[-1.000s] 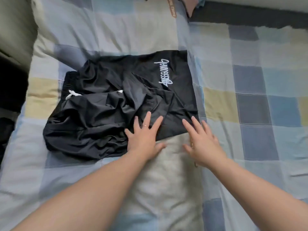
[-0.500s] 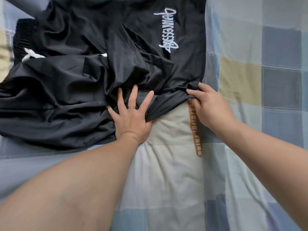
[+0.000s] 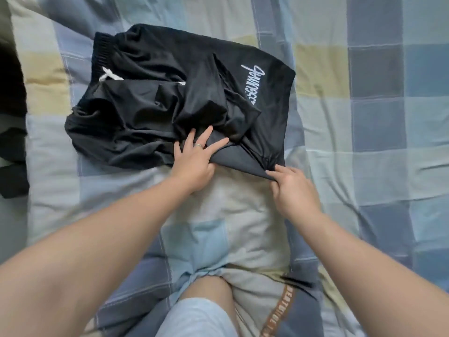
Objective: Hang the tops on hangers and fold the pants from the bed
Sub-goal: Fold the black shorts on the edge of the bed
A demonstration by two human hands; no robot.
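Black pants (image 3: pixel 158 93) with a white script logo and a white drawstring lie crumpled on the checked bed cover (image 3: pixel 364 117), waistband at the upper left. My left hand (image 3: pixel 194 159) lies on the near edge of the fabric, fingers spread over it and thumb under a fold. My right hand (image 3: pixel 291 188) pinches the near right corner of the pants leg between thumb and fingers, lifting the hem a little.
The quilt has blue, grey, cream and yellow squares and an orange lettered strip (image 3: pixel 279 310) near my knee (image 3: pixel 206 297). A dark object (image 3: pixel 12 147) lies at the left edge of the bed.
The view has pulled back and tilted. My right hand has drawn the pants' corner nearer to me, and my left hand now has its thumb tucked under the fold.
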